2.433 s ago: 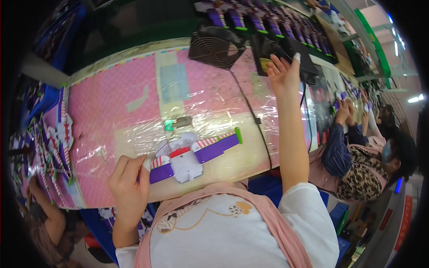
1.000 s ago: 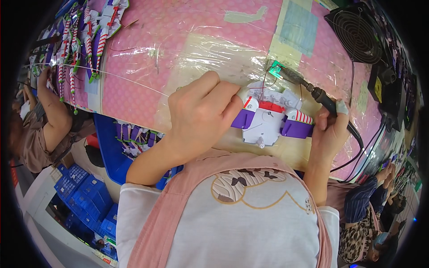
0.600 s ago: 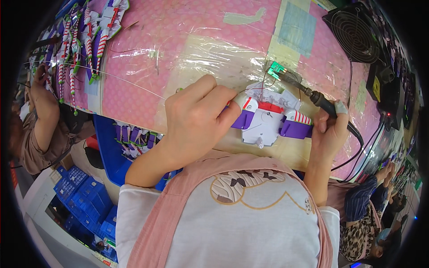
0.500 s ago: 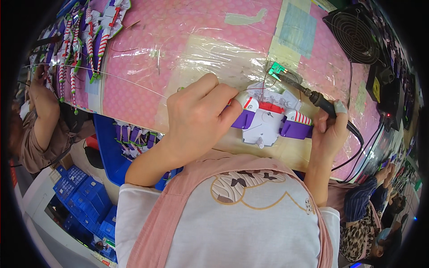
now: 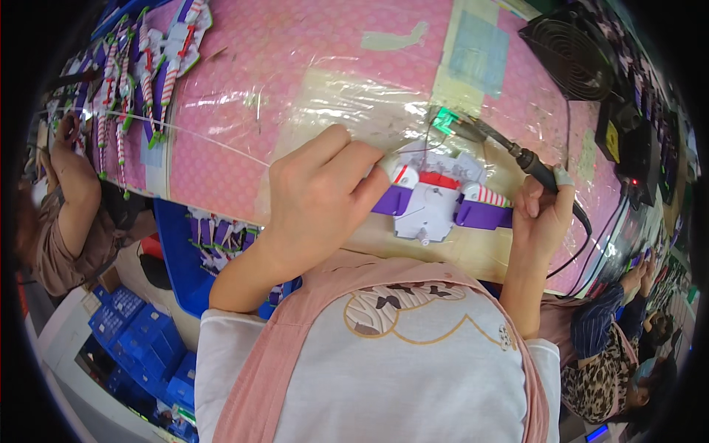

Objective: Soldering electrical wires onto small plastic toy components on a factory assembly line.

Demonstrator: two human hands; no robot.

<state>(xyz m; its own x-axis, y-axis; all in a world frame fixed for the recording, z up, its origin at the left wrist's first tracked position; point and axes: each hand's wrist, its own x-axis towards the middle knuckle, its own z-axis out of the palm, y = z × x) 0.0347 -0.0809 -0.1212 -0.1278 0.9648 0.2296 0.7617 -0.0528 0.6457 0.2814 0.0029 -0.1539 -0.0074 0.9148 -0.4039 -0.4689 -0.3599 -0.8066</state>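
My left hand (image 5: pixel 321 188) is closed in a pinch beside the white, red and purple toy body (image 5: pixel 427 209). A thin dark wire (image 5: pixel 416 151) reaches its fingertips; the pinch itself is partly hidden. Closed around the black handle of a soldering iron (image 5: pixel 543 176), my right hand (image 5: pixel 545 210) sits by the toy's right purple part. The iron's metal end points up and left, close to a small green circuit board (image 5: pixel 444 120). Whether the tip touches the board I cannot tell. Thin wire runs from the board down toward the toy.
Several striped toy pieces (image 5: pixel 159 63) lie at the far left. A blue bin (image 5: pixel 171 255) with more pieces stands below the table edge. At the far right are a black fan (image 5: pixel 572 59) and a black box with a red light (image 5: pixel 641 181). Other people sit on both sides.
The view has shifted slightly, with most things a little further left. The green board now shows slightly further from the iron's end. Both hands keep nearly the same pose and grip.
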